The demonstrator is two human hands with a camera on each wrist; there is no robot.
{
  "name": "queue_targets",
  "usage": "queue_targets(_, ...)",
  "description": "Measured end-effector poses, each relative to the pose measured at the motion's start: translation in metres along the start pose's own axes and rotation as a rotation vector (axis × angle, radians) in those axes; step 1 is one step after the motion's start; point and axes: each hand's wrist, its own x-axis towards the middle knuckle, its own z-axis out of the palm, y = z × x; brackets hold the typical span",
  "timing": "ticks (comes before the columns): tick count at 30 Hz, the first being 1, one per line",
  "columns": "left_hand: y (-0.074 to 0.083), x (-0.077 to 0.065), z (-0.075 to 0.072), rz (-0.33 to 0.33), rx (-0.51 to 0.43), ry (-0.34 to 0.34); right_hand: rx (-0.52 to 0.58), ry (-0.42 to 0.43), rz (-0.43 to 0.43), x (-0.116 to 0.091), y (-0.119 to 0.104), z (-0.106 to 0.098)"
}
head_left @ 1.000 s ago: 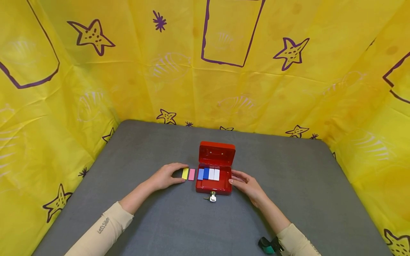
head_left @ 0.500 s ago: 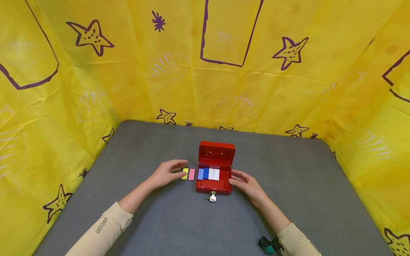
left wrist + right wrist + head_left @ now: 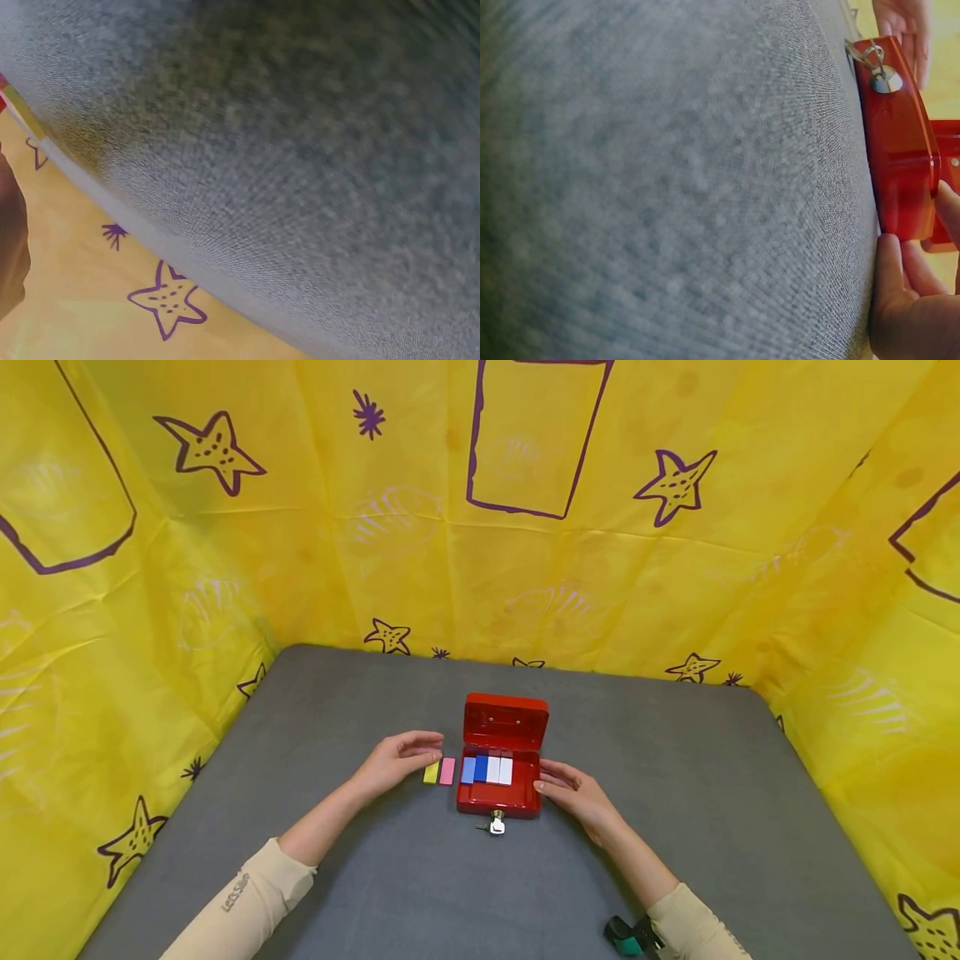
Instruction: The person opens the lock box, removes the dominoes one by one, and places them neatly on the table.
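At red box, right hand grips edge; near yellow block, left hand, grip parted.

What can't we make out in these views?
Head: far end of the yellow block, hidden by left hand; contact unclear.
Head: end of left sleeve lettering, blurred.
Left wrist: most of left hand, cut off by left edge.
Right wrist: blocks in cash box, hidden by its wall.
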Motion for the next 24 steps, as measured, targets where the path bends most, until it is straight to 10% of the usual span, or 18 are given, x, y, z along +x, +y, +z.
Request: queue_targets(24,0.02,-0.001,0.025,-0.109,-0.254,0.022,-0.004,-0.001,-0.018,-0.001,0.002,-0.001)
